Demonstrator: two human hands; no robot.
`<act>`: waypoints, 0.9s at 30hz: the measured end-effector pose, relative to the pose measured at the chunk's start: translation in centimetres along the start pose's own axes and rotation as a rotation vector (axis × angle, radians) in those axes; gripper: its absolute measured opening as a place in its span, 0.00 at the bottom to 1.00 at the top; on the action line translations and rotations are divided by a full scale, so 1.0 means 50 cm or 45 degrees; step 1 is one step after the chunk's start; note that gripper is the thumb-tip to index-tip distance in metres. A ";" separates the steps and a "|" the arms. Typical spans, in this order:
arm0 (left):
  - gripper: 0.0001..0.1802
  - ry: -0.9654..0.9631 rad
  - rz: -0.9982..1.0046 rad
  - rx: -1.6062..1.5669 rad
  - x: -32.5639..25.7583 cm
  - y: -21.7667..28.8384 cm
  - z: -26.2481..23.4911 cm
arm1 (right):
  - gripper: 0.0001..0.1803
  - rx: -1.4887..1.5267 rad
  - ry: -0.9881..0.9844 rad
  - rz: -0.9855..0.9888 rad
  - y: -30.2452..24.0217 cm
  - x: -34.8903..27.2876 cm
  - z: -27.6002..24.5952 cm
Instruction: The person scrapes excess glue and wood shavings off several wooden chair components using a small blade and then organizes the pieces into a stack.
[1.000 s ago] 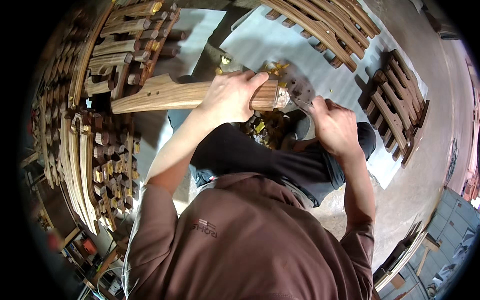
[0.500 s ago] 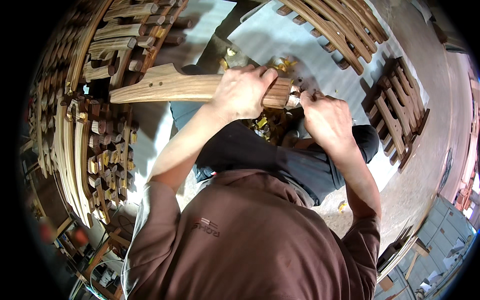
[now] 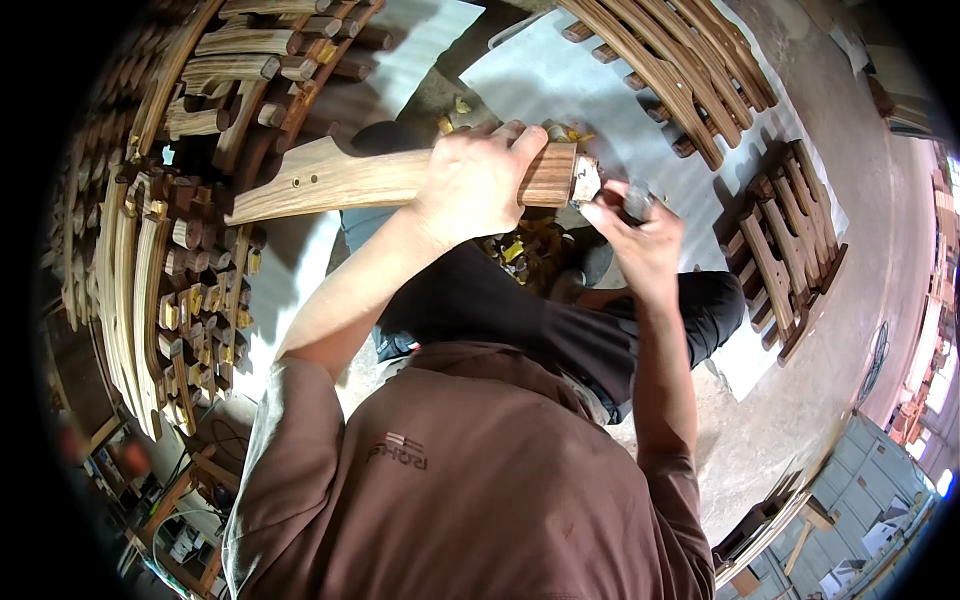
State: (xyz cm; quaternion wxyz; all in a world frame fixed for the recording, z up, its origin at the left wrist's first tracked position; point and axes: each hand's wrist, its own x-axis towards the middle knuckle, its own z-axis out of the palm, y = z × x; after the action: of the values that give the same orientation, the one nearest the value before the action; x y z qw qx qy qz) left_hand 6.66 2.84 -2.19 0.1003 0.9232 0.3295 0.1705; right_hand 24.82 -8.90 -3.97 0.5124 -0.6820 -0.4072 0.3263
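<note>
My left hand [image 3: 478, 180] is wrapped over a long, shaped wooden furniture part [image 3: 385, 180], which lies across above my lap. Two small dark holes show toward its wide left end. At its right end is a pale, whitish end piece [image 3: 585, 181] with a dark mark; whether that is wrapping or bare end wood I cannot tell. My right hand [image 3: 645, 245] is close beside that end, thumb and fingers curled round a small rounded grey object [image 3: 637, 204] whose kind I cannot make out. The thumb is near or against the end.
Stacked wooden parts [image 3: 130, 300] crowd the left side. More parts lie in rows [image 3: 670, 80] on pale sheeting [image 3: 560, 60] at the far right, with another stack [image 3: 785, 240] nearer. Yellow and brown scraps [image 3: 520, 250] litter the floor between my legs.
My right hand has drawn back slightly from the part's end, uncovering its pale end and showing the grey object. The left hand keeps its grip.
</note>
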 end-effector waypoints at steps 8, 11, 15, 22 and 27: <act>0.26 -0.091 -0.077 -0.024 -0.002 -0.005 0.004 | 0.08 -0.094 0.168 -0.022 0.008 0.015 0.054; 0.24 -0.012 -0.039 -0.009 -0.006 -0.007 0.016 | 0.06 -0.021 0.132 -0.015 0.013 0.025 0.055; 0.26 -0.099 -0.087 -0.013 -0.001 -0.007 0.012 | 0.04 -0.036 -0.036 -0.007 0.015 0.028 0.041; 0.33 -0.168 -0.210 -0.122 0.011 -0.009 -0.019 | 0.05 -0.193 -0.168 -0.466 0.001 0.009 0.014; 0.28 -0.328 -0.300 -0.168 0.017 0.008 -0.079 | 0.04 -0.016 -0.088 -0.187 0.049 0.003 0.009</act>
State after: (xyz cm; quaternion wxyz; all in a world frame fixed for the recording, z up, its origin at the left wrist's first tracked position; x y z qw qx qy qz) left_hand 5.98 3.39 1.79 0.2215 0.8838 0.4079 0.0591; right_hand 25.05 -8.94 -6.46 0.5163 -0.6419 -0.4755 0.3088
